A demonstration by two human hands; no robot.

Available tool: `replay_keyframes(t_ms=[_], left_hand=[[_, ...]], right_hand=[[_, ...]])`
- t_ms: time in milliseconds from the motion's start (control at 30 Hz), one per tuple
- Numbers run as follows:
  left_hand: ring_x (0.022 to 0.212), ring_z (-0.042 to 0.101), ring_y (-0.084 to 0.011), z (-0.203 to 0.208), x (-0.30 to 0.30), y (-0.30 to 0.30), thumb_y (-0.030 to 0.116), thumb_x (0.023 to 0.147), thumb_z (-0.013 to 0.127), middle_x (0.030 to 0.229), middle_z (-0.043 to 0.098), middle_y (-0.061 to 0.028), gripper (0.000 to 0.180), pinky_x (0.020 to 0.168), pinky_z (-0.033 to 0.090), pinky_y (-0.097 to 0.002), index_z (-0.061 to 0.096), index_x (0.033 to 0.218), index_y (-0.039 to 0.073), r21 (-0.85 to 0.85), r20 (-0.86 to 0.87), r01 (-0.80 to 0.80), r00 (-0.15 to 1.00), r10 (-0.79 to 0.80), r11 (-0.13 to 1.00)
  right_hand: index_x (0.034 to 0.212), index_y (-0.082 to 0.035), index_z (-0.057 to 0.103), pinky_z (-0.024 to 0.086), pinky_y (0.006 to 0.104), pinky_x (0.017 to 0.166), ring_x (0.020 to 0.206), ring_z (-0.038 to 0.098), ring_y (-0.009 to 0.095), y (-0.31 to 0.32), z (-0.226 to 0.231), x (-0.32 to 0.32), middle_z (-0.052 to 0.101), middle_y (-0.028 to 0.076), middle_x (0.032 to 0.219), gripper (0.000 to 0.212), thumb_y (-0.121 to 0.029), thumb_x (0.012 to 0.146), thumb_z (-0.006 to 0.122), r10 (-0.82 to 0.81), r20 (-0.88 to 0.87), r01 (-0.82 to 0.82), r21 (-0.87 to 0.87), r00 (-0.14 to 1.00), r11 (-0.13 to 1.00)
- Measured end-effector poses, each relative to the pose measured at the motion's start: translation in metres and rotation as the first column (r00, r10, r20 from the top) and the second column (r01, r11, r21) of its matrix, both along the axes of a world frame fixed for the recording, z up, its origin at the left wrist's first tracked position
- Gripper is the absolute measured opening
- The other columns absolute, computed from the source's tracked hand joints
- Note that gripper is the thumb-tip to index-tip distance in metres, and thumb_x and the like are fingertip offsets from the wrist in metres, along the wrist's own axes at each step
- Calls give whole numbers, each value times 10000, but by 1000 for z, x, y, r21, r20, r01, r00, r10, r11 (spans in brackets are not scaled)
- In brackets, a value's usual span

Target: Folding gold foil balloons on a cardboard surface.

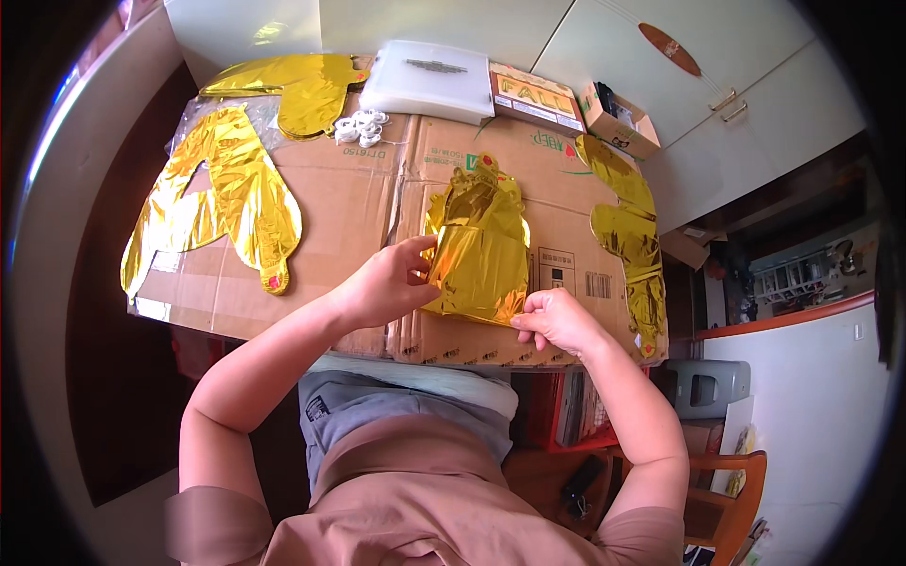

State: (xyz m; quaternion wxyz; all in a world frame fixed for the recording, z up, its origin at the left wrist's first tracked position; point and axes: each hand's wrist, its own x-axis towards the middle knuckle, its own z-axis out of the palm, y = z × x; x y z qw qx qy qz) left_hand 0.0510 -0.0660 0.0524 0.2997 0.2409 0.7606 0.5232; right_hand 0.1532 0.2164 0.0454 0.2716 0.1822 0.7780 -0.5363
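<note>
A gold foil balloon [479,264], flat and folded into a rough rectangle, lies on the cardboard in front of me. Its far end is crumpled, with a small red-marked tab at the tip. My left hand [382,283] is at its left edge, fingers apart and curved, the fingertips touching or just over the foil. At the near right corner, my right hand [557,319] pinches the foil's edge between thumb and fingers. To the left lies a larger flat gold foil balloon [247,189]. Another gold foil balloon [628,231] stretches along the right edge.
Flattened cardboard [363,212] covers the table. At the back are another gold foil balloon [311,99], bundled white cord [361,126], a translucent plastic case [425,80], a printed box [536,96] and an open carton [618,121]. A wooden chair [750,495] stands at the lower right.
</note>
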Motion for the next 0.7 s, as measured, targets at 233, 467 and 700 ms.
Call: replay_keyframes(t_ms=[233,467,700], left_hand=[[958,709,-165,-18,19,-13,-11,875,665,1258,604,-185,816,807,576,-295,250,1576,47,57,-16,-84,996,85,995],[821,729,-181,-18,29,-11,-35,857,656,1269,602,-190,842,735,580,-294,259,1585,114,30,-126,-123,984,126,992],[791,721,-171,-20,31,-8,-36,853,654,1245,614,-181,826,707,576,-292,282,1576,105,33,-171,-168,970,171,985]], right_hand=[[836,-3,636,432,213,484,508,551,59,0,0,1,715,110,743,179,-133,935,708,23,-3,-23,10,1000,1000],[815,-12,635,431,216,482,506,547,58,-1,2,-1,710,100,733,186,-136,936,702,17,-2,-17,28,1000,999],[803,1,650,442,228,467,502,550,72,-3,0,1,689,89,702,192,-137,929,695,15,-28,-13,55,999,998]])
